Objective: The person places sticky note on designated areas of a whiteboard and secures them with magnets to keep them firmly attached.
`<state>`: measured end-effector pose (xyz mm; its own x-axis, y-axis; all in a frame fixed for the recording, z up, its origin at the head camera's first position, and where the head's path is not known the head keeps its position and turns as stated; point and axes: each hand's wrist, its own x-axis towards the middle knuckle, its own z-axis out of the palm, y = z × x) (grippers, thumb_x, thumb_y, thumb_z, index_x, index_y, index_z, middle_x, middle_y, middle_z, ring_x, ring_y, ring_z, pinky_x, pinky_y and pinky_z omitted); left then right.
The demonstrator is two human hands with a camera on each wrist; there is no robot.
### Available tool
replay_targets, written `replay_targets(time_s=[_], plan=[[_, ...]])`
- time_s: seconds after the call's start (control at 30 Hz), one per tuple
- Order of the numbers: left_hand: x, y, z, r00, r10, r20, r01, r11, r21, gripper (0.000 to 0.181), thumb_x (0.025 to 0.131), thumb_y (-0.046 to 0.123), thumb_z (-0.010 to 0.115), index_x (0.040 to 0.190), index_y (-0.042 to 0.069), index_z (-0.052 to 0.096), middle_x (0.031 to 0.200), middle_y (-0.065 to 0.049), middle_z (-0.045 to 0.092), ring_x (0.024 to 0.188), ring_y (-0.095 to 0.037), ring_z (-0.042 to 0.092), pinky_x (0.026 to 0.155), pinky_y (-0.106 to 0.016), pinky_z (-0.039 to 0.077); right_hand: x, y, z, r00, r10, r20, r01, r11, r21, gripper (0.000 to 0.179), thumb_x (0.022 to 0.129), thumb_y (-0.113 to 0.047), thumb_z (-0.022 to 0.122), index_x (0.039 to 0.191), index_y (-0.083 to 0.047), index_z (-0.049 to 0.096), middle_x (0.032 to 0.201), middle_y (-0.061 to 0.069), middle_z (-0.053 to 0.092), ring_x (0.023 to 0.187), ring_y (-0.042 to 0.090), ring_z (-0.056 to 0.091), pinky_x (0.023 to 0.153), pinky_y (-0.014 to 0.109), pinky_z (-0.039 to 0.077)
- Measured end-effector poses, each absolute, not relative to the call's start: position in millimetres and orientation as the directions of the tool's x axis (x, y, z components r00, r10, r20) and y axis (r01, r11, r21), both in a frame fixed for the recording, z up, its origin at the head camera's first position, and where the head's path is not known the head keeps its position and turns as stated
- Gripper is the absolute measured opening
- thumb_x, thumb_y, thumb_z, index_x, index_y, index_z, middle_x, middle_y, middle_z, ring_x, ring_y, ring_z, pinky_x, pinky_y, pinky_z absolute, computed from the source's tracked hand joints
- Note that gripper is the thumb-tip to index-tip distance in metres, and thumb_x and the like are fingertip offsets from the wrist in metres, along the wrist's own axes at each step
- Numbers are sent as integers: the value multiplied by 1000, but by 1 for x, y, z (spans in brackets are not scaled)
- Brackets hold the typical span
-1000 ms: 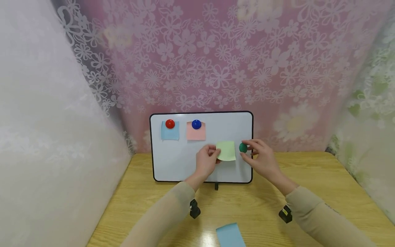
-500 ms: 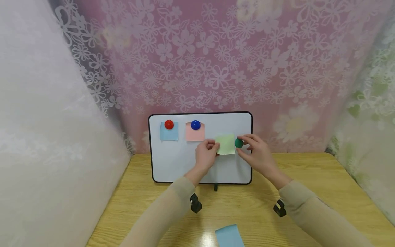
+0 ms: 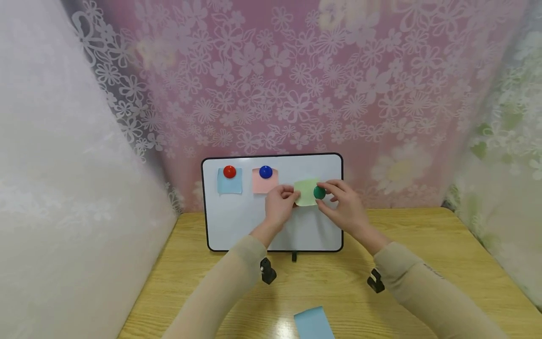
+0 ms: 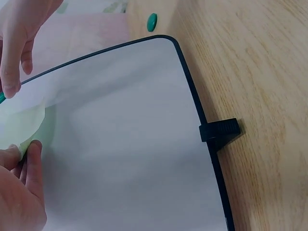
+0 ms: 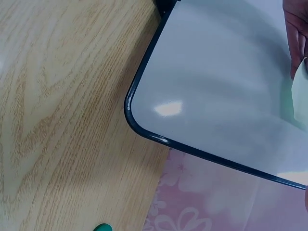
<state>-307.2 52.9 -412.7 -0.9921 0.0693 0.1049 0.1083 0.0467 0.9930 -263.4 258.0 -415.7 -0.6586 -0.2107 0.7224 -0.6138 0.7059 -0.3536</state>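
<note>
In the head view my left hand (image 3: 279,206) pinches the left edge of a light green sticky note (image 3: 305,192) in front of the whiteboard (image 3: 247,223). My right hand (image 3: 345,207) holds a round green magnet (image 3: 319,192) between thumb and fingers, overlapping the note's right side. Seen from the left wrist, the note (image 4: 24,126) curls away from the board at its lower edge. To the left on the board, a red magnet (image 3: 229,172) sits on a blue sticky note (image 3: 230,185), and a blue magnet (image 3: 266,172) on a pink one (image 3: 265,185).
The board stands on a wooden table (image 3: 338,296), propped by a black foot (image 4: 221,132). Another green magnet (image 4: 152,22) lies on the table beyond the board's right end. A blue paper (image 3: 314,324) lies near the front. A flowered curtain (image 3: 296,103) hangs behind.
The green sticky note has risen a little on the board with my left hand. My right hand has brought the green magnet leftward and up, from beside the note to over its right side.
</note>
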Motion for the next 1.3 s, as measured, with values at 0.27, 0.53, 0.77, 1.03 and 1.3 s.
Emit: replay_targets(time_s=[0.27,0.53,0.77,1.03,1.3], plan=[[-312,54,-410,-990,56,130,133,44,990,14,101,5,75,112,-2,72,99,-9,78,87,-17,74,77,-30,64,-273,258,-415,-630,-176,757,-612,712,-344,47,88,-3,88,132,0,72,121,18,65,99,31,69,72,45,63],[-323,62,-406,-984,46,173,175,55,983,13,100,4,76,110,-4,74,93,-11,78,83,-16,73,74,-28,64,-288,258,-413,-625,-138,769,-585,734,-344,47,90,-7,87,134,-1,72,122,17,65,102,31,70,76,45,64],[-324,67,-400,-980,46,193,197,93,976,15,100,6,76,111,-3,74,92,-11,79,83,-17,75,72,-28,64,-299,251,-409,-618,-140,773,-570,758,-318,47,91,-9,86,135,-2,72,125,19,65,102,30,69,78,44,62],[-324,70,-399,-979,26,204,206,121,971,15,101,9,77,111,-1,74,91,-8,79,80,-14,73,71,-27,63,-301,245,-403,-640,-129,758,-542,775,-325,46,91,-9,86,134,-2,72,125,19,65,98,33,68,77,43,60],[-325,74,-400,-978,3,209,207,143,968,15,101,11,77,111,0,74,91,-7,79,78,-14,73,70,-27,63,-305,242,-403,-657,-118,744,-517,789,-332,46,93,-10,85,136,-2,71,128,19,64,103,33,68,79,44,61]])
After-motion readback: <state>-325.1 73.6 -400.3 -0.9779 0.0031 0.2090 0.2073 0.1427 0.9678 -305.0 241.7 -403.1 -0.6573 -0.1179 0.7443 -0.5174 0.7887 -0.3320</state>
